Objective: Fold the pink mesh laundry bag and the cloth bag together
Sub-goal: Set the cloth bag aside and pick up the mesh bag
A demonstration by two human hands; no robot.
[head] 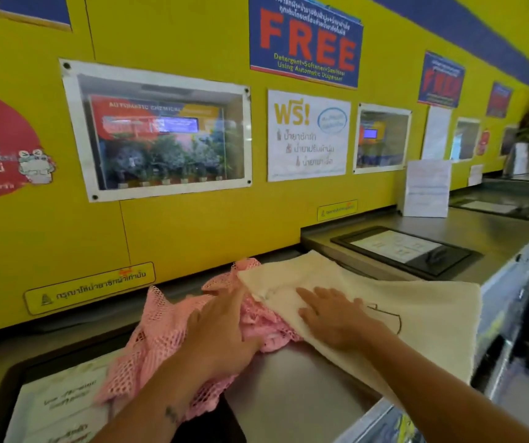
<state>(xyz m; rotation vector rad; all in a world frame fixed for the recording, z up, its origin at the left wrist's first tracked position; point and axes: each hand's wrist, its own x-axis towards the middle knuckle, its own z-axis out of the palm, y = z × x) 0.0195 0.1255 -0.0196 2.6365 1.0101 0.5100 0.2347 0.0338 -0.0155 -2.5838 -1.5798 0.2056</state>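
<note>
The pink mesh laundry bag (pixel 161 330) lies crumpled on the steel machine top (pixel 288 388). A cream cloth bag (pixel 429 318) with a dark line drawing is spread to its right, and its left edge overlaps the mesh. My left hand (pixel 221 334) presses flat on the pink mesh at the seam between the two bags, fingers pointing away from me. My right hand (pixel 333 314) rests palm down on the cloth bag, fingers spread. Neither hand grips anything. Part of the mesh is hidden under the cloth bag and under my left hand.
A black-framed lid panel with a label (pixel 55 401) sits under the mesh at the near left. Another such panel (pixel 407 247) lies behind the cloth bag. The yellow wall (pixel 192 225) rises close behind. The machine front edge (pixel 384 414) drops off at the right.
</note>
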